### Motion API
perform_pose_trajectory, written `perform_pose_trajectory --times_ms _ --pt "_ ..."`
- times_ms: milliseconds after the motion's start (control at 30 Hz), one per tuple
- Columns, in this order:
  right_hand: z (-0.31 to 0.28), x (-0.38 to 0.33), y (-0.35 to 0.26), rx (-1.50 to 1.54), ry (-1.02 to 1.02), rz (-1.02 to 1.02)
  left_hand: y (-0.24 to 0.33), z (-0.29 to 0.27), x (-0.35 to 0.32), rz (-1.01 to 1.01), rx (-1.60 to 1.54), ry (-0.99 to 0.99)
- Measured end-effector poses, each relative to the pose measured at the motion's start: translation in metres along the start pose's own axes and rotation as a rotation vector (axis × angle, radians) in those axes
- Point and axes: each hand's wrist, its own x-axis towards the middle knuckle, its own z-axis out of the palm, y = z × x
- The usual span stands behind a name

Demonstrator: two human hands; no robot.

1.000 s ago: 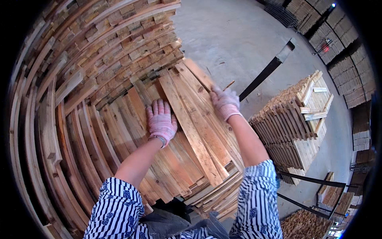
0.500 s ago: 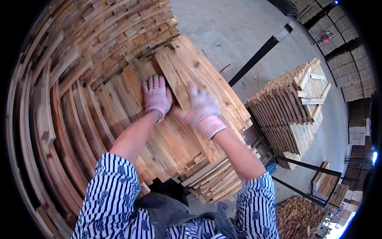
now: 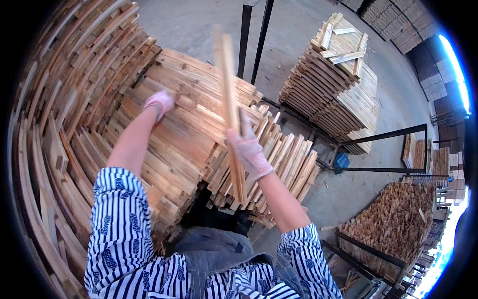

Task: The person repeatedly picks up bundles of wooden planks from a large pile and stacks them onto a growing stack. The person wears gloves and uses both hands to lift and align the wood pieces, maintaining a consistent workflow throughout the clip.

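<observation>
— Where is your left hand (image 3: 160, 101)?
— It lies flat, fingers spread, on the big stack of boards (image 3: 184, 134) at your left, gripping nothing.

— And your right hand (image 3: 247, 149)?
— It's clamped around a long wooden slat (image 3: 230, 104), held nearly upright and blurred, above the lower pile of slats (image 3: 284, 164) just right of the big stack.

— Further right?
— A black metal frame (image 3: 383, 135), then a separate stacked bundle of boards (image 3: 338, 79) on the concrete floor (image 3: 199, 25).

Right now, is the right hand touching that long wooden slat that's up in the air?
Touching. The head view shows the gloved right hand wrapped around the raised wooden slat, fingers closed on it with no gap, lifted above the stack of boards.
</observation>
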Motion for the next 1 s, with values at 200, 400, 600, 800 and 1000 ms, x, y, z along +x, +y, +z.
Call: perform_pose_trajectory --times_ms 200,400,600,800,1000 --pt "-0.034 -0.052 0.013 0.367 0.356 0.201 0.172 0.015 -0.181 0.146 -1.735 0.43" --pt "-0.056 -0.08 0.089 0.2 0.407 0.33 0.115 0.129 -0.383 0.728 -1.273 0.403" --pt "0.06 0.017 0.116 0.372 0.469 0.33 0.003 0.186 -0.451 0.389 -1.066 0.172" --pt "0.032 0.022 0.173 -0.098 0.296 0.257 -0.063 0.184 -0.438 0.1 -1.121 -0.131" --pt "0.058 -0.03 0.149 0.151 0.392 0.3 -0.115 0.212 -0.468 -0.103 -1.203 -0.092"
